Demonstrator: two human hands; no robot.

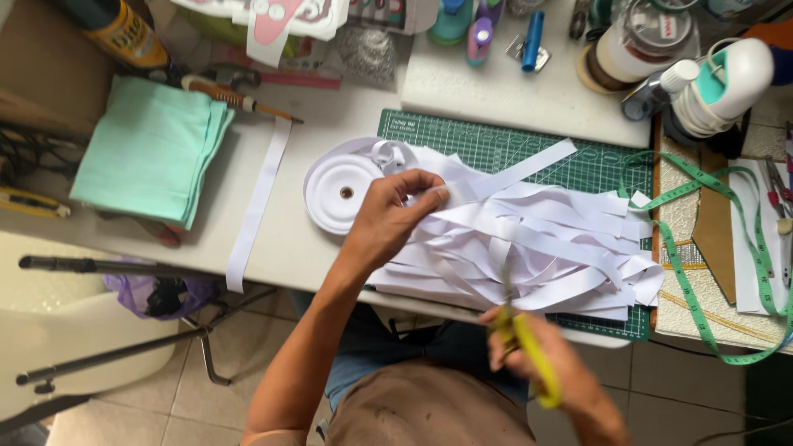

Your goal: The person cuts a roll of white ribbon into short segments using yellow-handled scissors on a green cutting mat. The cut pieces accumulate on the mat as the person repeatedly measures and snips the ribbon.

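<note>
My left hand (392, 216) pinches a white ribbon strip at the left edge of a heap of cut white ribbon pieces (537, 239). The heap lies on a green cutting mat (496, 140). A white ribbon spool (343, 192) sits just left of that hand. My right hand (537, 351) hovers near the table's front edge, gripping yellow-handled scissors (529, 351) whose blades point up toward the ribbon heap; motion blur hides the blade tips.
A long white ribbon strip (258, 206) hangs over the table edge at left. Folded mint-green fabric (153, 149) lies farther left. A green measuring tape (702, 281) curls at right. Bottles, clips and a tape roll crowd the back. A stand's metal legs (124, 355) are below left.
</note>
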